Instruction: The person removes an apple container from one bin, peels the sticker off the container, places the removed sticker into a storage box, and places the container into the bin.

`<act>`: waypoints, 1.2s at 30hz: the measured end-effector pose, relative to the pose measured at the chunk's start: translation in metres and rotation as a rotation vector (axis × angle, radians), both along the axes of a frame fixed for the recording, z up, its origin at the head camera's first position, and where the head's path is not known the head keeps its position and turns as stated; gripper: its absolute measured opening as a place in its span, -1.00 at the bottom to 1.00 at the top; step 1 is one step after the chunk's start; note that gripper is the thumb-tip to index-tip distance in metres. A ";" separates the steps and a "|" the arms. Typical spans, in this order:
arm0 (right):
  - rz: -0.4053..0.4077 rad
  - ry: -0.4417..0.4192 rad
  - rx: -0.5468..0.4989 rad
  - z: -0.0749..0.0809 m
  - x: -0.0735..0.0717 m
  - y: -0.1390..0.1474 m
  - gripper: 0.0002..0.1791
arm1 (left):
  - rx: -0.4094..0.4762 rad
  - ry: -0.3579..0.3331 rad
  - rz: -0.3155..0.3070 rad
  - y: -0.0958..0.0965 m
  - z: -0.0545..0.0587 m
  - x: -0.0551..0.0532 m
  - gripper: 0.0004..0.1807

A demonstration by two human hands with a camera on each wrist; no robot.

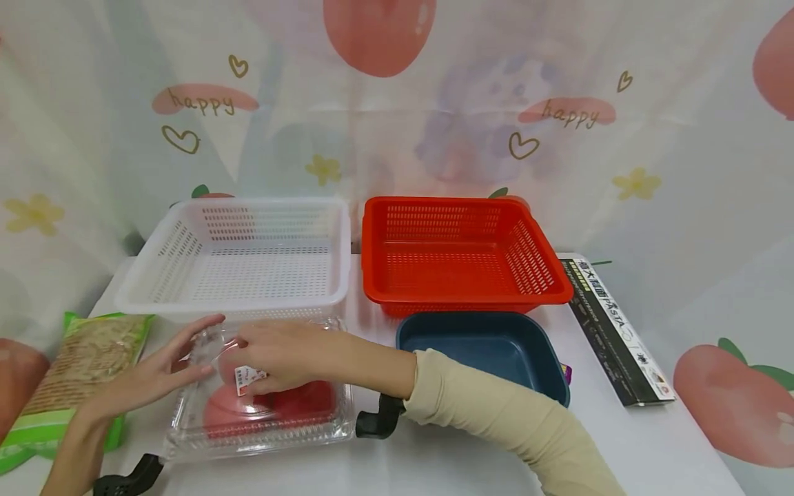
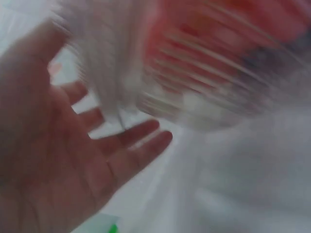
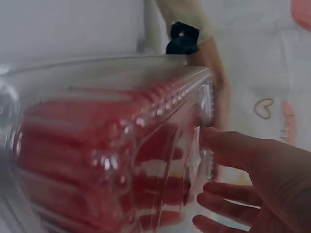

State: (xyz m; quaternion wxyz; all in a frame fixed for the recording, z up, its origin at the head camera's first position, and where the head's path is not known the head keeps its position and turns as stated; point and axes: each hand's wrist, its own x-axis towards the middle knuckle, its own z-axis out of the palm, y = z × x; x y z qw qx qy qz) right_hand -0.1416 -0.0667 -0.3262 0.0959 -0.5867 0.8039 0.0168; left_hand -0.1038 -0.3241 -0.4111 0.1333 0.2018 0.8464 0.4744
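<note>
A clear plastic clamshell box (image 1: 186,417) lies at the front left of the table, with large round red items (image 1: 313,401) inside; their exact kind is unclear through the plastic. A white printed sticker (image 1: 248,377) is on its lid. My right hand (image 1: 285,355) reaches across the box with its fingertips on the lid. Close up in the right wrist view, the right thumb (image 3: 218,141) meets the sticker's edge and the other fingers stay loose. At the box's left side, my left hand (image 1: 149,375) is spread, its fingers (image 2: 141,153) fairly straight by the blurred rim.
Behind the box stands a white perforated basket (image 1: 344,275), with a red perforated basket (image 1: 546,297) to its right. A dark blue tray (image 1: 484,344) sits before the red one. A green-edged food bag (image 1: 93,351) lies left; a long black-and-white pasta box (image 1: 614,331) lies right.
</note>
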 end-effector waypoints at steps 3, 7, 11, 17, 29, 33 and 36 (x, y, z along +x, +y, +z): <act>0.074 -0.002 0.061 -0.002 -0.005 -0.008 -0.71 | 0.081 0.027 -0.011 -0.001 -0.010 -0.001 -0.23; 0.129 0.034 0.094 -0.004 -0.010 -0.014 -0.68 | 0.171 0.031 -0.031 -0.004 -0.017 -0.003 -0.22; 0.131 0.033 0.118 -0.002 -0.015 -0.016 -0.68 | 0.184 0.031 -0.035 -0.004 -0.019 -0.006 -0.22; 0.107 -0.004 0.154 -0.002 -0.017 -0.016 -0.74 | 0.176 0.016 -0.038 -0.004 -0.021 -0.008 -0.20; 0.101 -0.004 0.231 0.001 -0.014 -0.027 -0.75 | 0.185 -0.014 -0.038 -0.004 -0.024 -0.008 -0.20; 0.125 0.033 0.316 0.006 -0.013 -0.039 -0.60 | 0.184 -0.010 -0.039 -0.004 -0.024 -0.008 -0.20; 0.149 0.072 0.392 0.011 -0.012 -0.046 -0.42 | 0.195 -0.006 -0.054 -0.004 -0.023 -0.009 -0.20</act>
